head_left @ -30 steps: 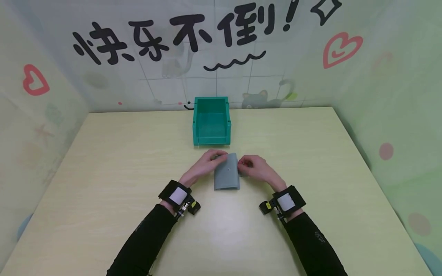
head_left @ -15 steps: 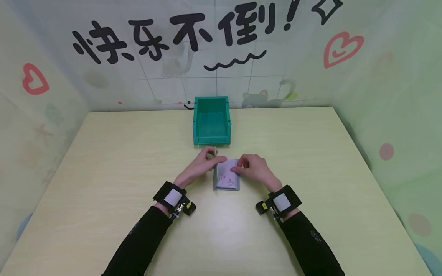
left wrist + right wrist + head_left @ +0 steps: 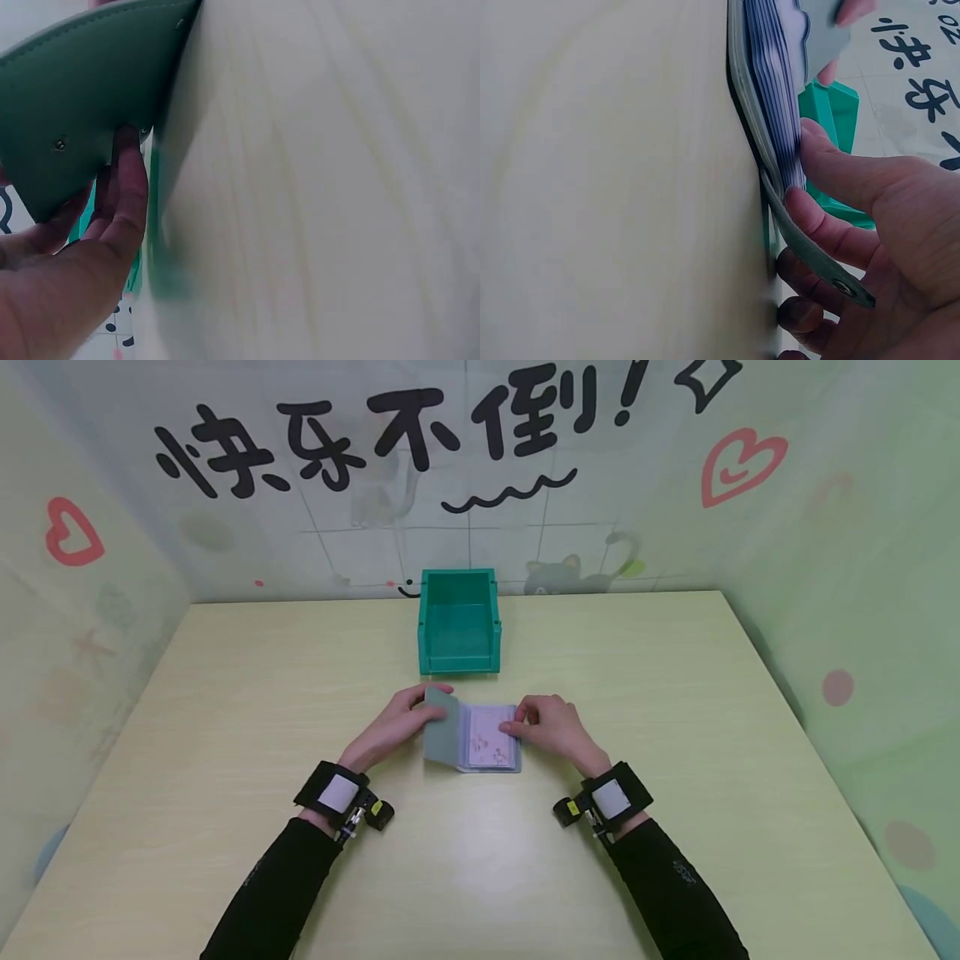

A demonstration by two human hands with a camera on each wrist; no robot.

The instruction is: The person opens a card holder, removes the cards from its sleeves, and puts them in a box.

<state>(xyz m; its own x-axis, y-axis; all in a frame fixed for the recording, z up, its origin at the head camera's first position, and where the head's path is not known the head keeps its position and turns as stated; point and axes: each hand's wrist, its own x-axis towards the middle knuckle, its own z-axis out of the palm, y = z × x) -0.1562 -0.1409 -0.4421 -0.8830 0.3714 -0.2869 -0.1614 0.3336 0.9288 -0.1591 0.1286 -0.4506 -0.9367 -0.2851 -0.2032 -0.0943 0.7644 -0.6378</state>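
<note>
A small snap-strap notebook (image 3: 489, 752) lies on the table with its grey-green cover (image 3: 442, 743) lifted to the left, showing lilac pages with a printed design. My left hand (image 3: 392, 727) grips that cover by its outer edge, thumb on the inner side; in the left wrist view the fingers lie against the outside near a metal snap (image 3: 60, 145). At the notebook's right edge my right hand (image 3: 558, 731) pinches it, thumb on top of the page stack (image 3: 772, 90) and index finger at its side. A loose strap (image 3: 810, 255) with a snap sticks out past those fingers.
A green plastic bin (image 3: 459, 639) stands just beyond the notebook, close to the back edge of the pale wooden table (image 3: 300, 652). Printed fabric walls (image 3: 840, 610) enclose the table at the back and both sides.
The notebook was closed a second ago. My left hand has swung its cover up and over to the left, uncovering the pages, while my right hand moved onto the page edge and stayed there.
</note>
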